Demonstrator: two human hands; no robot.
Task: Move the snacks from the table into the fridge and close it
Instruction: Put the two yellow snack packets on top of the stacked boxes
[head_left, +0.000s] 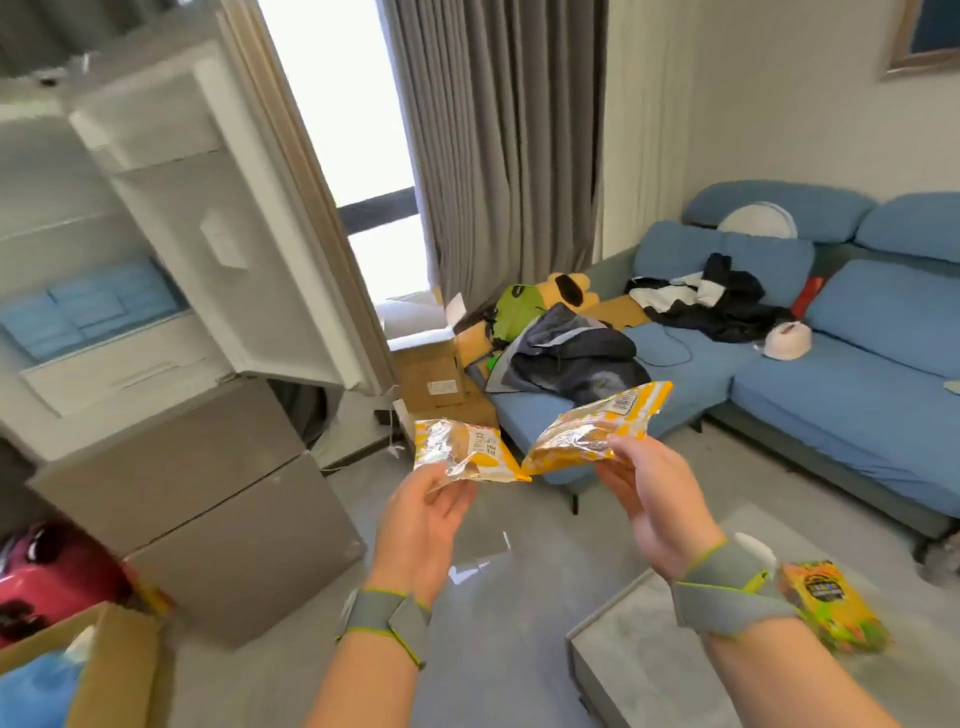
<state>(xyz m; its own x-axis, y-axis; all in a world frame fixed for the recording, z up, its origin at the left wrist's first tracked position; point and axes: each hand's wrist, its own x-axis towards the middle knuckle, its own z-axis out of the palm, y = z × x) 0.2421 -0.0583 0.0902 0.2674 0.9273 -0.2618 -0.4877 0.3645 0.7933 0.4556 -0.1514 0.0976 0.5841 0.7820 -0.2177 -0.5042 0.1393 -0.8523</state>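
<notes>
Snack pkts (470, 453) pinched, fingers (460, 500) at near edges

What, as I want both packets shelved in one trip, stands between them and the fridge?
Nothing visible. The left hand holds one packet, the right hand the other packet, in open air; the fridge door stands open, the compartment exposed.

Just one cam, head-mounted, wide-angle, aimed forward and down. Left hand (423, 525), right hand (654, 509) close up, bottom centre. Fridge (208, 493) near, left side, blurry, maybe slightly tilted. Sofa (831, 405) farther off, right.
</notes>
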